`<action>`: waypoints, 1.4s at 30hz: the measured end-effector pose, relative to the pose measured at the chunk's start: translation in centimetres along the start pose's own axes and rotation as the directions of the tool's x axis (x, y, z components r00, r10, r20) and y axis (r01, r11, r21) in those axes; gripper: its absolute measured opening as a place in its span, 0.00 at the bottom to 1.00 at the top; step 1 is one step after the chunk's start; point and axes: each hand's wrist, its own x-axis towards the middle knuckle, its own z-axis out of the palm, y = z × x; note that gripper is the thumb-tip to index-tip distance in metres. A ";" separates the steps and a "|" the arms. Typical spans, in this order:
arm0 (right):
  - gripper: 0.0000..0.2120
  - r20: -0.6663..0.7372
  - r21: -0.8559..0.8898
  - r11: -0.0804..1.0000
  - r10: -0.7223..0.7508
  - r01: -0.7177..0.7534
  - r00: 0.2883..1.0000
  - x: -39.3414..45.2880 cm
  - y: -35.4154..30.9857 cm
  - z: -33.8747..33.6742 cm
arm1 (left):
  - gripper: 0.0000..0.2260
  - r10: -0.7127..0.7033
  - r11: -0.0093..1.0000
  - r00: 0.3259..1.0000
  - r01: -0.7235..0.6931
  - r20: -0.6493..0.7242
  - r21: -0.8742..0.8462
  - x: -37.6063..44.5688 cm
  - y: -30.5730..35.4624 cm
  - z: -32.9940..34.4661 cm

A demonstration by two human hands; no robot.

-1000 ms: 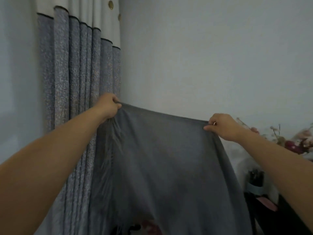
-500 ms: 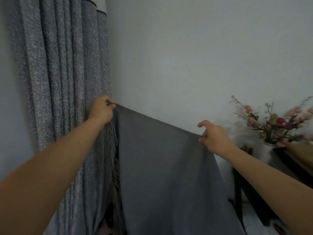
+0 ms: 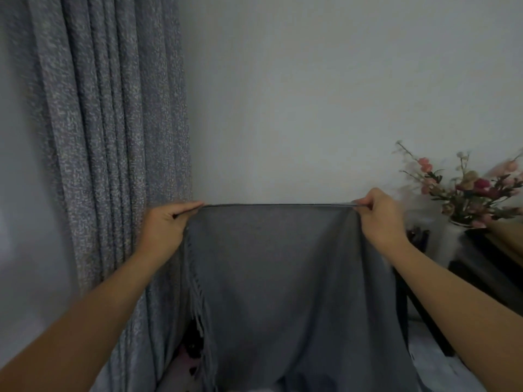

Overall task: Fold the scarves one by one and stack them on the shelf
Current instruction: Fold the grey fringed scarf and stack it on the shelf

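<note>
i am holding a grey scarf (image 3: 283,278) up in front of me with both arms stretched out. my left hand (image 3: 165,224) is pinching its top left corner, the thumb and the long fingers lying nearly straight and pressed narrowly together on the cloth. my right hand (image 3: 380,216) is gripping the top right corner, its fingers curled down tight around the edge. between my hands the top edge is running taut and level, left to right, at about the height of my knuckles. the rest of the scarf is hanging straight down from that edge, out past the bottom of the view, so i cannot tell its full length. a fringe (image 3: 199,301) is trailing down its left side, just beside a speckled grey curtain (image 3: 107,137). behind the scarf is a pale wall (image 3: 311,94), and off to my right are pink flowers (image 3: 469,190) in a vase.
</note>
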 end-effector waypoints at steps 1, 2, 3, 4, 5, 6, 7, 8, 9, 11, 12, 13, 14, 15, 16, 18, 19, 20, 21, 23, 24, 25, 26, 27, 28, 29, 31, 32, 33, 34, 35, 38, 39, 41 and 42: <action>0.04 0.018 -0.005 1.000 0.009 -0.009 1.000 -0.2 -0.1 0.2 | 0.12 -0.044 0.999 0.999 0.043 -0.024 -0.028 -0.4 0.0 0.3; 0.05 0.039 -0.009 1.000 0.006 -0.006 0.999 -0.5 -0.5 0.2 | 0.11 -0.103 0.994 0.992 0.100 -0.071 -0.047 -0.4 -0.3 0.6; 0.05 0.065 -0.012 1.000 -0.015 0.015 0.998 -0.9 -1.1 0.3 | 0.10 -0.189 0.980 0.973 0.180 -0.132 -0.081 0.0 -0.5 0.9; 0.06 0.095 -0.018 0.998 -0.051 0.053 0.994 -1.4 -1.9 0.3 | 0.09 -0.297 0.952 0.934 0.272 -0.198 -0.142 0.6 -0.6 1.3; 0.06 0.126 -0.029 0.994 -0.100 0.105 0.987 -2.0 -2.6 0.4 | 0.09 -0.402 0.909 0.881 0.351 -0.249 -0.225 1.4 -0.2 1.8; 0.06 0.158 -0.047 0.985 -0.154 0.163 0.975 -2.7 -3.5 0.5 | 0.10 -0.471 0.871 0.831 0.386 -0.296 -0.303 2.1 0.6 2.5; 0.06 0.193 -0.063 0.972 -0.211 0.226 0.958 -3.4 -4.4 0.5 | 0.10 -0.473 0.870 0.822 0.379 -0.317 -0.316 2.5 1.6 3.3; 0.06 0.231 -0.064 0.955 -0.269 0.291 0.935 -4.2 -5.4 0.6 | 0.09 -0.388 0.914 0.868 0.319 -0.309 -0.251 2.5 3.0 4.3; 0.06 0.271 -0.048 0.937 -0.321 0.346 0.907 -5.0 -6.3 0.8 | 0.06 -0.216 0.975 0.951 0.200 -0.223 -0.095 2.0 4.8 5.4; 0.06 0.346 0.005 0.909 -0.392 0.416 0.852 -6.3 -7.9 0.9 | 0.12 0.139 0.963 0.965 -0.183 0.221 0.196 -0.1 8.1 7.8; 0.06 0.373 0.031 0.901 -0.413 0.434 0.831 -6.8 -8.5 0.9 | 0.20 0.199 0.904 0.871 -0.340 0.448 0.259 -1.2 9.0 8.7; 0.06 0.384 0.057 0.897 -0.424 0.438 0.820 -7.1 -8.9 0.8 | 0.26 0.190 0.842 0.771 -0.446 0.608 0.302 -2.2 9.6 9.4; 0.08 0.387 0.073 0.896 -0.429 0.437 0.816 -7.2 -9.1 0.6 | 0.27 0.162 0.788 0.708 -0.512 0.687 0.342 -2.8 9.6 9.9; 0.09 0.389 0.073 0.895 -0.433 0.441 0.813 -7.2 -9.1 0.5 | 0.24 0.130 0.758 0.692 -0.531 0.710 0.379 -3.1 9.4 10.3; 0.09 0.394 0.056 0.891 -0.433 0.450 0.810 -7.3 -8.9 0.4 | 0.19 0.110 0.764 0.702 -0.513 0.704 0.392 -3.3 9.3 10.4; 0.08 0.387 0.040 0.896 -0.422 0.442 0.820 -7.7 -8.4 0.5 | 0.05 0.074 0.797 0.716 -0.461 0.694 0.391 -3.5 9.4 10.5; 0.08 0.371 0.064 0.911 -0.400 0.406 0.838 -8.1 -8.0 0.6 | 0.06 0.068 0.780 0.705 -0.479 0.706 0.403 -3.6 9.4 10.6; 0.08 0.373 0.117 0.932 -0.361 0.343 0.855 -8.6 -7.7 0.8 | 0.07 0.062 0.745 0.689 -0.513 0.722 0.426 -3.8 9.3 10.7; 0.09 0.416 0.164 0.951 -0.308 0.262 0.856 -9.2 -7.2 1.1 | 0.07 0.059 0.692 0.683 -0.553 0.728 0.464 -3.9 9.3 10.6; 0.12 0.628 0.178 0.976 -0.212 0.126 0.748 -10.5 -5.3 1.5 | 0.11 0.122 0.601 0.711 -0.608 0.692 0.518 -4.0 8.8 10.1; 0.14 0.729 0.157 0.985 -0.167 0.076 0.664 -11.3 -3.8 1.6 | 0.13 0.176 0.590 0.730 -0.616 0.661 0.523 -4.0 8.1 9.7; 0.14 0.791 0.121 0.992 -0.125 0.047 0.600 -12.0 -2.0 1.6 | 0.14 0.216 0.584 0.751 -0.611 0.624 0.534 -3.9 7.3 9.0; 0.14 0.824 0.067 0.997 -0.077 0.038 0.561 -12.5 -0.2 1.3 | 0.14 0.229 0.589 0.779 -0.589 0.584 0.553 -3.7 6.2 8.2; 0.13 0.837 0.001 0.998 -0.032 0.057 0.547 -12.8 1.4 0.9 | 0.14 0.209 0.599 0.814 -0.544 0.541 0.588 -3.4 4.9 7.2; 0.13 0.841 -0.089 0.990 0.015 0.112 0.541 -12.9 2.6 0.3 | 0.13 0.156 0.616 0.856 -0.474 0.493 0.629 -3.1 3.5 6.4; 0.13 0.817 -0.200 0.958 0.047 0.206 0.575 -12.9 3.7 -0.2 | 0.11 0.078 0.639 0.898 -0.379 0.433 0.669 -2.8 2.1 5.7; 0.11 0.661 -0.404 0.811 -0.062 0.424 0.748 -13.7 5.3 -0.9 | 0.09 -0.052 0.700 0.960 -0.160 0.274 0.696 -2.8 -0.1 5.0; 0.10 0.562 -0.444 0.751 -0.191 0.489 0.805 -14.8 6.0 -0.9 | 0.09 -0.095 0.728 0.978 -0.060 0.186 0.683 -3.1 -0.9 5.0; 0.12 0.521 -0.445 0.733 -0.256 0.516 0.814 -16.4 6.9 -0.9 | 0.10 -0.130 0.757 0.985 0.026 0.111 0.653 -3.7 -1.6 4.9; 0.14 0.517 -0.457 0.721 -0.261 0.520 0.815 -18.3 7.9 -0.7 | 0.10 -0.150 0.786 0.987 0.081 0.061 0.613 -4.5 -2.1 4.9; 0.15 0.582 -0.462 0.738 -0.166 0.491 0.796 -20.5 9.3 -0.4 | 0.10 -0.171 0.812 0.984 0.109 0.057 0.573 -5.4 -2.6 4.8; 0.13 0.628 -0.584 0.779 0.256 0.228 0.735 -25.0 12.3 -0.7 | 0.11 -0.283 0.851 0.921 0.114 0.266 0.512 -8.4 -3.5 5.0; 0.10 0.606 -0.578 0.797 0.276 0.175 0.746 -25.5 12.1 -0.7 | 0.11 -0.320 0.850 0.879 0.101 0.354 0.517 -9.3 -3.4 5.1; 0.05 0.603 -0.447 0.885 0.190 0.131 0.775 -25.7 9.7 0.0 | 0.10 -0.352 0.839 0.797 0.036 0.491 0.543 -10.6 -2.3 5.5; 0.05 0.631 -0.327 0.937 0.123 0.118 0.766 -25.6 7.5 0.7 | 0.09 -0.339 0.832 0.767 -0.027 0.545 0.555 -11.1 -1.5 5.8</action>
